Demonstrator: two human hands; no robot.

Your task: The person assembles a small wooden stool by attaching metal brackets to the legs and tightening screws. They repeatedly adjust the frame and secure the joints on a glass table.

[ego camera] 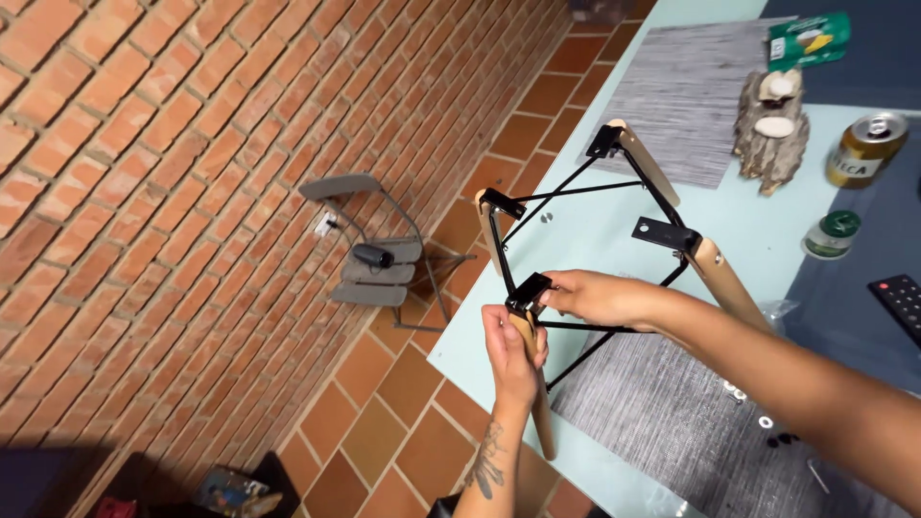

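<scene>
A chair base (595, 259) of four wooden legs joined by thin black rods stands upside down on the pale table (767, 240), in the middle of the frame. The left hand (513, 355) is wrapped firmly round the nearest wooden leg (537, 384), just below its black bracket (528, 291). The right hand (595, 295) reaches in from the lower right, fingers curled and pinched at that same bracket; whether they hold a small part I cannot tell. Loose washers (737, 391) lie on a grey placemat (662, 422) at the lower right, near the table edge. Further up sit a wooden candle holder (772, 125), a can (868, 149), a roll of tape (833, 235) and a remote (902, 302). The base looks lightly balanced, so a hard push at the bracket could tip or slide it toward the can, and small hardware could roll off onto the tiled floor (403, 422).
</scene>
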